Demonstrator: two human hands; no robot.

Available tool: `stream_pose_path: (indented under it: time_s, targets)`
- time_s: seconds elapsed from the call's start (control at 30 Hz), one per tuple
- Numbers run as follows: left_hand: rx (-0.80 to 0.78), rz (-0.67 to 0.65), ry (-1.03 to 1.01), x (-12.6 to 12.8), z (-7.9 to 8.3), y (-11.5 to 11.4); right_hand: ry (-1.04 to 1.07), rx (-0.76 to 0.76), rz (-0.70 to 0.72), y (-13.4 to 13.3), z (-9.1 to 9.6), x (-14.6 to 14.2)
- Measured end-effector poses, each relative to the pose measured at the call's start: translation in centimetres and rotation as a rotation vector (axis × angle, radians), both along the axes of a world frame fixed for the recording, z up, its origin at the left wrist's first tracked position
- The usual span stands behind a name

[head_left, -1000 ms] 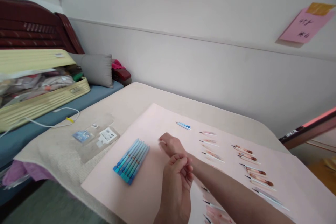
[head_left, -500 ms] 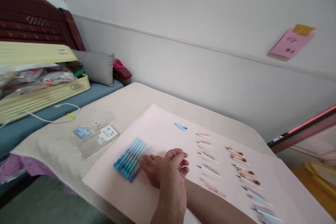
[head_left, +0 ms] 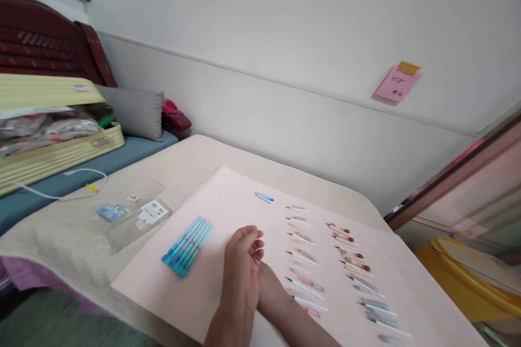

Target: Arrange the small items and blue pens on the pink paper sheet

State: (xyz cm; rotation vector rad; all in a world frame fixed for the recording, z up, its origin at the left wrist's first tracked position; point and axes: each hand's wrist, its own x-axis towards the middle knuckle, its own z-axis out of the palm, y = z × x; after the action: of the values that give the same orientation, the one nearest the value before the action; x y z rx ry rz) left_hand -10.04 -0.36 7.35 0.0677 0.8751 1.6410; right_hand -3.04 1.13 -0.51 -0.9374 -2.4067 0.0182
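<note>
My left hand is raised over the pink sheet with its fingers curled inward and the thumb over them. Anything inside that curl is hidden. Behind it, my right hand is crossed by the left one, so its fingers do not show. To the left, several blue and teal pens lie side by side in a slanted row, apart from both hands. A blue-and-white pen lies farther back. Right of the hands, pale patterned pens form one column, and brown-ended pens head another.
Clear plastic packaging with labels lies left of the sheet. Beyond it are a white cable, an open yellow suitcase and a grey cushion. A pink note hangs on the wall. Something yellow stands at right.
My right hand has drawn back from the blue pens to behind my left hand. The separate blue pen by its fingers no longer shows there. The view has turned right.
</note>
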Motion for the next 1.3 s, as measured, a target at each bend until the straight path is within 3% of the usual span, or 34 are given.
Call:
stream_pose_path:
  time_s: [0.07, 0.13, 0.27, 0.37, 0.5, 0.77, 0.97, 1.07, 1.13, 1.23, 1.3]
  targets:
    - [0.007, -0.021, -0.001, 0.0, -0.4, 0.0, -0.041, -0.003, 0.039, -0.5, -0.4, 3.6]
    - [-0.017, -0.037, 0.005, 0.5, -1.0, -0.1, -0.062, 0.002, -0.013, -1.2, -0.6, 6.8]
    - [-0.133, -0.109, 0.0, 3.2, -2.9, -0.6, 0.098, 0.029, -0.098, -2.1, -0.6, 10.2]
    - [-0.133, -0.242, -0.017, 5.9, -4.1, -0.8, 0.171, -0.067, -0.132, -2.0, 0.1, 10.6]
    - [-0.008, -0.339, -0.035, 7.9, -4.6, -0.4, 0.19, -0.118, -0.02, -1.8, 1.2, 10.7]
    - [-0.049, -0.352, 0.031, 8.4, -4.7, -0.2, 0.224, -0.121, -0.141, -3.5, 0.4, 11.3]
    - [0.033, -0.386, 0.07, 8.5, -4.8, -0.5, 0.394, -0.211, -0.281, -3.3, 1.3, 11.1]
    - [0.001, -0.335, 0.052, 7.8, -4.9, -0.2, 0.603, -0.436, -0.359, -2.7, 1.5, 11.2]
    - [-0.01, -0.266, 0.041, 7.2, -4.9, 0.1, 0.758, -0.715, -0.362, -2.5, 1.6, 11.3]
    - [0.01, -0.218, 0.038, 6.3, -4.8, 0.4, 0.991, -1.243, -0.147, -2.4, 1.7, 11.3]
    - [0.037, -0.271, 0.056, 5.9, -4.6, 0.3, 1.123, -1.478, 0.004, -2.4, 1.8, 11.3]
